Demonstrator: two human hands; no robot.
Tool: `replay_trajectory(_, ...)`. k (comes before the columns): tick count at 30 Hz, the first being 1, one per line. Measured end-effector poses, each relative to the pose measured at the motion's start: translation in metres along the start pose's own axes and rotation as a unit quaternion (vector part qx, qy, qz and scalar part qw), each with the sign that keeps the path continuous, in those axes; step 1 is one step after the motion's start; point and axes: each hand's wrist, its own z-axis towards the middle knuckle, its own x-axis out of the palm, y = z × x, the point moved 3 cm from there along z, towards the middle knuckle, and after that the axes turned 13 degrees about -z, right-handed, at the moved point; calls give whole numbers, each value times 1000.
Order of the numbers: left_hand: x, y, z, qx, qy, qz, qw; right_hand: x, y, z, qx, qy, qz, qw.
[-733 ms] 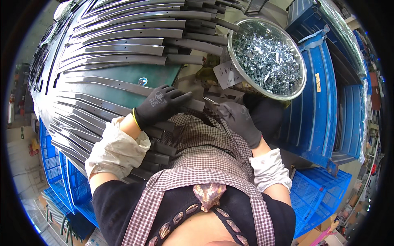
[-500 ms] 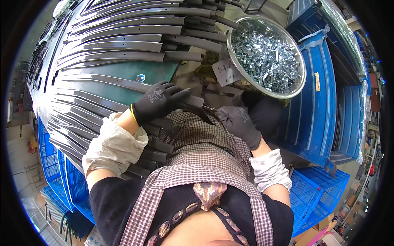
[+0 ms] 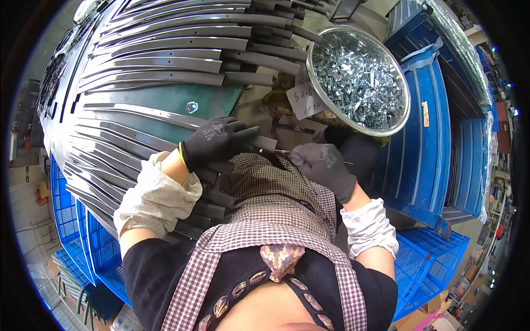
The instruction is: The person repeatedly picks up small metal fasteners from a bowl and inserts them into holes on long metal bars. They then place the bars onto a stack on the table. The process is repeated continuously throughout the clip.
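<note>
My left hand [image 3: 218, 139], in a dark grey glove, is closed over a long dark grey strip [image 3: 160, 117], close to the strip's near end. That end sticks out past my fingers toward my right hand [image 3: 324, 167]. My right hand, gloved alike, is closed on a thin metal rod [image 3: 348, 163], which shows on both sides of the fist. The rod's left tip lies close to the strip end; whether they touch, I cannot tell. A small shiny bit shows at the strip end, too small to name.
More dark strips [image 3: 165, 45] lie in rows on the green-topped table [image 3: 165, 95]. A clear round tub [image 3: 409, 105] of small metal clips stands at the far right, a handwritten paper [image 3: 302, 101] beside it. Blue metal bins [image 3: 411, 165] and blue plastic crates [image 3: 411, 265] stand to the right.
My right hand has turned and shifted slightly right and down, and the rod now shows on its right side. My left hand and the strip have moved only slightly.
</note>
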Motion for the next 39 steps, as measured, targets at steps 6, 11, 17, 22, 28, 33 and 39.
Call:
replay_trajectory(6,-26,-20,-7,44,16,-1,999,-47,-64,-5,142,-28,-90,985)
replay_trajectory(11,-50,-64,-43,-73,104,-63,990,-66,-113,26,247,-46,-120,960)
replay_trajectory(17,-67,-50,-77,-77,68,-282,954,-51,-154,71,223,-74,-273,933)
replay_trajectory(22,-109,22,-64,-178,-139,97,969,-35,-190,72,247,-25,-332,910)
replay_trajectory(28,-103,106,-61,-176,-211,267,924,-62,-169,61,180,-158,-253,937)
replay_trajectory(33,-93,108,-64,-167,-214,260,927,-79,-157,51,248,-176,-59,951)
replay_trajectory(39,-65,53,-43,-88,-156,172,969,-44,-111,27,247,-144,211,935)
